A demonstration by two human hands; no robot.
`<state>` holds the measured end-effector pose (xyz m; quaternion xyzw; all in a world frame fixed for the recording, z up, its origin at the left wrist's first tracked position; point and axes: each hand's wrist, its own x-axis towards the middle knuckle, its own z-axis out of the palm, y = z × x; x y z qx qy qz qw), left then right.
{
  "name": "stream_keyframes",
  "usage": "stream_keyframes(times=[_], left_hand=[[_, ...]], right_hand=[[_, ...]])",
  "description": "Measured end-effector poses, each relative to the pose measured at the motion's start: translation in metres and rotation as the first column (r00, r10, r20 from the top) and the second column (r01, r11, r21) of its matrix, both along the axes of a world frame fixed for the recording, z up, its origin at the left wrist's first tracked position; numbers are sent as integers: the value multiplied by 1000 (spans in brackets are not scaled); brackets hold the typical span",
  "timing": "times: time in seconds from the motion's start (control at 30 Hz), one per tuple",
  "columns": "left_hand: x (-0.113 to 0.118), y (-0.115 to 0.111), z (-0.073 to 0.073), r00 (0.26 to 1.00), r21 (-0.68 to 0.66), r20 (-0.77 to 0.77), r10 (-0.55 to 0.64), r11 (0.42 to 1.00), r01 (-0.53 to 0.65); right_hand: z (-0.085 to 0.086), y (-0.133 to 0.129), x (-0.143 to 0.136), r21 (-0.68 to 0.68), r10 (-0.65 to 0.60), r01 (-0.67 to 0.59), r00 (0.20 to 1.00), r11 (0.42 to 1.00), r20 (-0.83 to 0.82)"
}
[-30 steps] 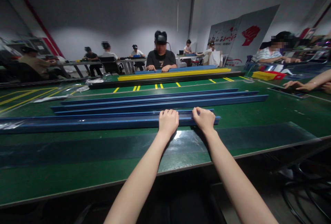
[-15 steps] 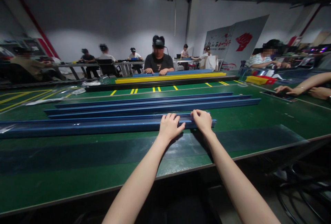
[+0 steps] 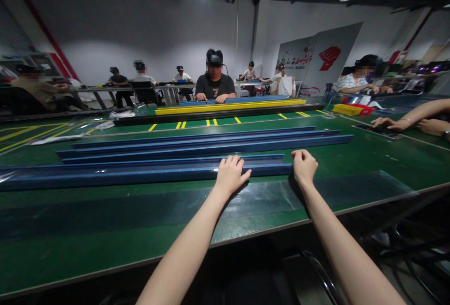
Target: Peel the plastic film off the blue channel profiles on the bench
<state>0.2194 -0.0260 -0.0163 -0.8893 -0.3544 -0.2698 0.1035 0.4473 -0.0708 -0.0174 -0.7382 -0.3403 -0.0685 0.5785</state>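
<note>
A long blue channel strip (image 3: 140, 178) lies across the near part of the green table, its open trough facing up with glossy reflections inside. My left hand (image 3: 230, 173) rests over it near its right end, fingers bent over into the trough and thumb sticking out to the right. Just past the strip's right end is my right hand (image 3: 304, 166), closed with its fingers curled in. Whatever it may pinch is too small or hidden to make out. Nearer to me, a flat clear plastic sheet (image 3: 140, 209) stretches along the table.
Several more blue channel strips (image 3: 211, 145) lie beyond the near one. Behind them are a black strip (image 3: 218, 113) and a yellow strip (image 3: 232, 107). A person (image 3: 215, 82) sits opposite. At right, another person's hand (image 3: 388, 124) touches a dark flat device. The table's front edge (image 3: 260, 233) runs below my forearms.
My right hand has moved right, from on top of the blue channel strip to beyond its right end. My left hand has stayed in nearly the same place on the strip.
</note>
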Motion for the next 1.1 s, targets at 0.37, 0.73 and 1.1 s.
stream_keyframes(times=[0.37, 0.73, 1.1], left_hand=[[-2, 0, 0, 999, 0, -37, 5, 1000, -5], [-2, -1, 2, 999, -5, -33, 0, 1000, -1], [-3, -3, 2, 999, 7, -53, -8, 1000, 9]], right_hand=[[-9, -11, -6, -183, 108, -84, 986, 979, 125], [-13, -9, -5, -198, 154, -107, 959, 974, 239], [-12, -12, -5, -206, 120, -63, 953, 977, 276]])
